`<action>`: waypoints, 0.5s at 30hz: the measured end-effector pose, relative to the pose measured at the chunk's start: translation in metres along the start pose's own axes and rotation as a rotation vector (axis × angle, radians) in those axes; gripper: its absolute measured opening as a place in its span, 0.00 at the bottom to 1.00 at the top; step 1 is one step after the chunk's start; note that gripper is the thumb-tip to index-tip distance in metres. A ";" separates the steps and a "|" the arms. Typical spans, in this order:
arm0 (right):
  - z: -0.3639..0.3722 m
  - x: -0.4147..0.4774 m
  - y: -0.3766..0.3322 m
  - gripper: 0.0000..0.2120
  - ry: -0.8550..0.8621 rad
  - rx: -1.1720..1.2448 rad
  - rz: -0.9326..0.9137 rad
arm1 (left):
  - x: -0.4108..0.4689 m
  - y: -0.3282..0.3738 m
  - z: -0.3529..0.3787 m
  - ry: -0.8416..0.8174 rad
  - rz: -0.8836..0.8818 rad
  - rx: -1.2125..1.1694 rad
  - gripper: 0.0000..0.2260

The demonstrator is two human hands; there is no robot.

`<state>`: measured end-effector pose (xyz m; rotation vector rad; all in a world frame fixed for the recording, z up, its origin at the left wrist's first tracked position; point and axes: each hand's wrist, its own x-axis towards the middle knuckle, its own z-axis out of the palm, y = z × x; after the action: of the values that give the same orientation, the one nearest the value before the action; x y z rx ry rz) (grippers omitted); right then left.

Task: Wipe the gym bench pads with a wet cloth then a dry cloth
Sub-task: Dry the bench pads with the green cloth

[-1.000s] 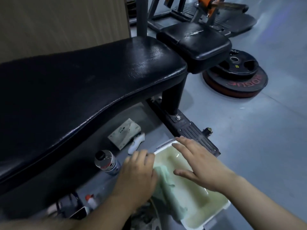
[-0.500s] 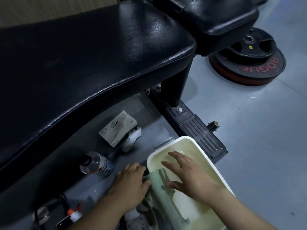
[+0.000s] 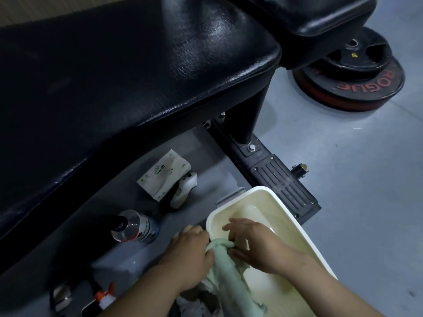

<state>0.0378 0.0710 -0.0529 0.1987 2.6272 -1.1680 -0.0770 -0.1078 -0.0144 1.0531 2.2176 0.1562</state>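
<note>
Bench pad, long, black, textured vinyl [image 3: 137, 76], fills the upper left, with a second black pad [image 3: 309, 14] beyond it; neither is being touched. Stacked black weight plates [image 3: 357, 76] sit on the floor, well apart. White rectangular plastic basin [image 3: 274, 216], holding cloudy water, stands on the floor just beside the bench foot. Pale green terry cloth [image 3: 229, 271] is bunched into a rope, draped over the basin's near-left rim and trailing toward us. We judge it soaked: limp, heavier than dry, dripping, no stiffness, not fragile. Best taken at both ends of the roll for a twist-wring, then refolded into a flat wad before it goes to the vinyl. Left hand [image 3: 192, 255] has its fingers curled round the cloth's upper end at the rim. Right hand [image 3: 258, 245] lies over the roll, fingers loosely spread, thumb low against it; we see no clamp. Crumpled white fabric [image 3: 192, 305] under the cloth is possibly the dry one. Clear black-capped bottle [image 3: 135, 227] lies near the left hand; white tissue pack [image 3: 163, 177] sits further back.
</note>
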 end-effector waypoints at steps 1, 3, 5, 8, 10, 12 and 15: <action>-0.002 -0.001 -0.003 0.07 0.008 0.026 0.036 | -0.001 0.002 -0.002 -0.008 0.006 -0.011 0.13; -0.007 -0.008 -0.010 0.08 0.026 0.116 0.108 | -0.004 0.006 -0.007 -0.016 0.014 -0.068 0.14; -0.013 -0.016 -0.017 0.08 0.070 0.153 0.148 | -0.010 0.008 -0.012 -0.008 0.009 -0.136 0.13; -0.025 -0.030 -0.031 0.07 0.142 0.221 0.170 | -0.020 0.012 -0.021 0.044 -0.002 -0.216 0.11; -0.033 -0.039 -0.042 0.08 0.194 0.261 0.173 | -0.026 0.014 -0.030 0.086 -0.006 -0.263 0.10; -0.041 -0.046 -0.054 0.11 0.235 0.285 0.159 | -0.032 0.017 -0.039 0.109 -0.004 -0.273 0.12; -0.053 -0.055 -0.069 0.14 0.301 0.308 0.132 | -0.040 0.022 -0.055 0.218 0.030 -0.308 0.11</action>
<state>0.0652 0.0636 0.0460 0.6425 2.6102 -1.5989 -0.0786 -0.1136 0.0567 0.9333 2.2745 0.6321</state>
